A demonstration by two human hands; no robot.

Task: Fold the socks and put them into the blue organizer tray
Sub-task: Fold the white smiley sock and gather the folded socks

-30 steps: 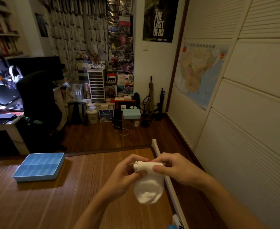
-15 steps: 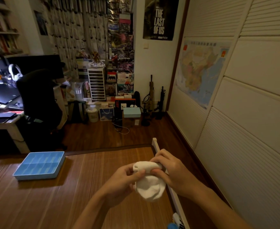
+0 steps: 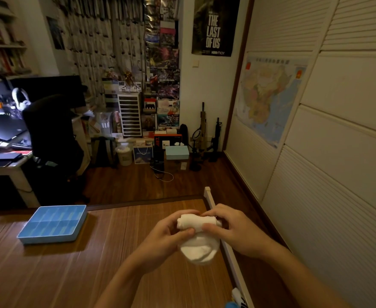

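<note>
A white sock hangs in the air above the wooden surface, its top rolled into a tight tube and its toe end drooping below. My left hand grips the left end of the roll, thumb underneath. My right hand pinches the right end, fingers curled over it. The blue organizer tray with its several compartments lies far left on the same surface, well apart from both hands.
A white rail borders the surface on the right, with white and blue items at its near end. Beyond lie a wooden floor, a desk with a black chair at left, and a panelled wall at right.
The roll at the sock's top has grown thicker and the hanging part shorter. Both hands sank slightly and closed tighter around the roll.
</note>
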